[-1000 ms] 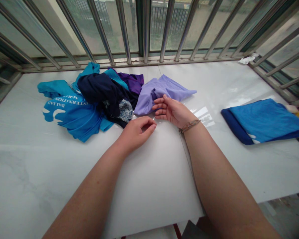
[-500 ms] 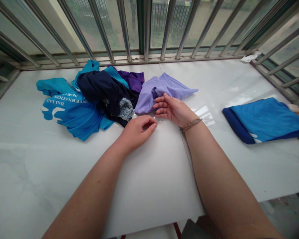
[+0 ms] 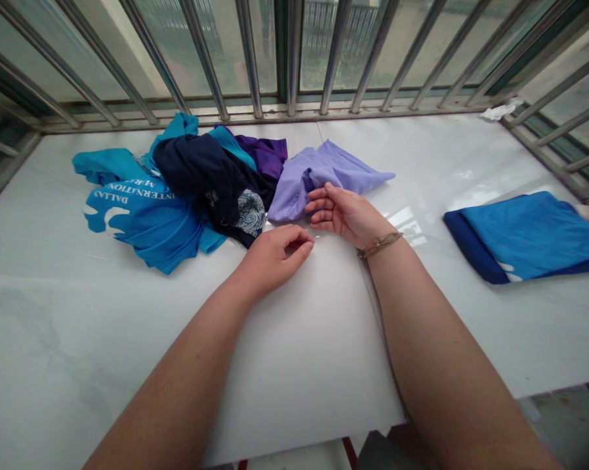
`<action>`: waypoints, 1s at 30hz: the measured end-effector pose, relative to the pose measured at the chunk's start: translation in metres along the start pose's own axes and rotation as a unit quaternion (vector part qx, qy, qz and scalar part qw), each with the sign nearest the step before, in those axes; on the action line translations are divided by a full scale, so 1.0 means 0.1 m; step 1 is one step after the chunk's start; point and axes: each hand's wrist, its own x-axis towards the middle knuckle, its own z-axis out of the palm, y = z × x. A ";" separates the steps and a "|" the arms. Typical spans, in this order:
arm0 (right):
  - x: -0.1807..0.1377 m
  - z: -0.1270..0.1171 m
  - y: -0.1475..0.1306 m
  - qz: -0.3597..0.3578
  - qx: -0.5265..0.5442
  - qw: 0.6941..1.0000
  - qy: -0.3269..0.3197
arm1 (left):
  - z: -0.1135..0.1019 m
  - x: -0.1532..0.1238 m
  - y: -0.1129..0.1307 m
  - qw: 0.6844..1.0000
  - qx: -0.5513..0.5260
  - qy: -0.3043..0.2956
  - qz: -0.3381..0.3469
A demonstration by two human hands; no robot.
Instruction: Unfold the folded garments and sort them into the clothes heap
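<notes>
My left hand [image 3: 279,256] is over the white table, its fingers loosely curled toward the thumb with a small gap between and nothing visible in it. My right hand [image 3: 341,212], palm turned toward the left, has its fingers slightly apart and holds nothing. Just behind the right fingers lies a crumpled lavender cloth [image 3: 318,171]; whether they touch it I cannot tell. Left of it a heap holds a dark navy garment [image 3: 196,163] with a patterned patch, a bright blue shirt [image 3: 147,222] with white lettering, and a purple garment [image 3: 265,155].
A folded blue garment [image 3: 539,235] rests on the right of the white table [image 3: 299,365]. Metal window bars [image 3: 292,59] run along the back and sides. White crumpled paper [image 3: 501,109] sits in the back right corner.
The view has shifted very slightly, so things appear a little to the right. Both hands and the garments keep their places.
</notes>
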 end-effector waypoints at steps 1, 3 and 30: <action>0.00 0.00 0.00 0.000 0.000 1.000 -0.001 | 0.00 0.00 0.00 1.000 0.000 0.001 0.003; 0.01 -0.01 0.01 -0.003 -0.001 1.000 -0.002 | 0.01 0.00 -0.01 1.000 0.001 0.002 0.007; 0.01 -0.05 0.02 -0.035 -0.058 0.998 0.005 | 0.03 -0.01 -0.04 0.999 0.036 -0.005 0.040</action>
